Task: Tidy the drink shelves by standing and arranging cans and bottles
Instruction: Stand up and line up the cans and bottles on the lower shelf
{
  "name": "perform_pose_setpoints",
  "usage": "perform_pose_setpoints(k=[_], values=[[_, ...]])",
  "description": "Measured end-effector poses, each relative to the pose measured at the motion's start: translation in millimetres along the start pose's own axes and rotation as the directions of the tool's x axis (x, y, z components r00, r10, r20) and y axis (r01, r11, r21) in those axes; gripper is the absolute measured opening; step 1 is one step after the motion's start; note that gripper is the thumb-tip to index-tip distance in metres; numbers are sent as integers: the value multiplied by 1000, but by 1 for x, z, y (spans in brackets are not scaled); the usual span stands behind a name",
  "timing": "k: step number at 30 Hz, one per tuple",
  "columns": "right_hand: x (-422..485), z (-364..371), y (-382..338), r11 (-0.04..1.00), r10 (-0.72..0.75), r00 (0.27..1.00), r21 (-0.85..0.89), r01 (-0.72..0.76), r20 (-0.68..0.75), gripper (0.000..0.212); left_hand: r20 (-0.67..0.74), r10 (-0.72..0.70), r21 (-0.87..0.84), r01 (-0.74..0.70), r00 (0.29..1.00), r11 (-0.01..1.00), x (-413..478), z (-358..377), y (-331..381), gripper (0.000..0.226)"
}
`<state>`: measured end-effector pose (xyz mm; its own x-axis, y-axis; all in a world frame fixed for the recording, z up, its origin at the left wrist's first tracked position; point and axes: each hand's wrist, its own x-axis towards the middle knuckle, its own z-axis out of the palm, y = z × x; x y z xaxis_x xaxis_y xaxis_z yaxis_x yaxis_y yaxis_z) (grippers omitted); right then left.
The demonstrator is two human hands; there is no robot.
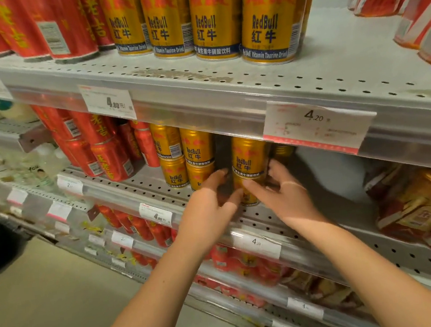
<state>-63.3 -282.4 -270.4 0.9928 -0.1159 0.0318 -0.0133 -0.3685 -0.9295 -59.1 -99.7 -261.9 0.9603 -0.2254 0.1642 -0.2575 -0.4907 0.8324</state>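
Steadiness: left hand (211, 206) and right hand (285, 196) both clasp the bottom can (249, 199), so we should slide it level toward the neighbouring stack (199, 155).

My left hand (211, 206) and right hand (284, 193) curl round the bottom gold can (249, 196) from either side on the middle shelf (144, 181). A second gold can (248, 157) stands on top of it, and I see red cans (112, 158) further left on the same shelf.
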Motion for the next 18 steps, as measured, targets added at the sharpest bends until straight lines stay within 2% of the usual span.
perform_pose_setpoints(k=[3,5,8,11,15,17,18], values=[[-3,-1,2,999,19,999,44,-21,35,94,-280,-49,-18,46,959,999,-10,-25,-18,15],[-6,0,0,999,19,999,26,-19,26,99,-412,-95,-87,65,906,994,-10,-44,-26,16],[-5,0,-8,999,-8,997,-36,5,-73,97,-488,-113,-118,63,865,991,7,-69,-33,12],[-2,0,-11,999,-33,996,-15,32,-81,81,-402,-135,-91,107,905,990,32,-89,-47,35],[-2,14,-15,996,-81,990,36,86,-116,52,-90,-140,-246,114,986,963,52,-100,-68,49],[-1,22,-15,995,-83,982,35,90,-168,52,12,-105,-260,104,994,960,56,-102,-78,59],[0,25,-13,996,-74,980,29,81,-186,61,31,-88,-249,92,996,964,58,-103,-83,62]])
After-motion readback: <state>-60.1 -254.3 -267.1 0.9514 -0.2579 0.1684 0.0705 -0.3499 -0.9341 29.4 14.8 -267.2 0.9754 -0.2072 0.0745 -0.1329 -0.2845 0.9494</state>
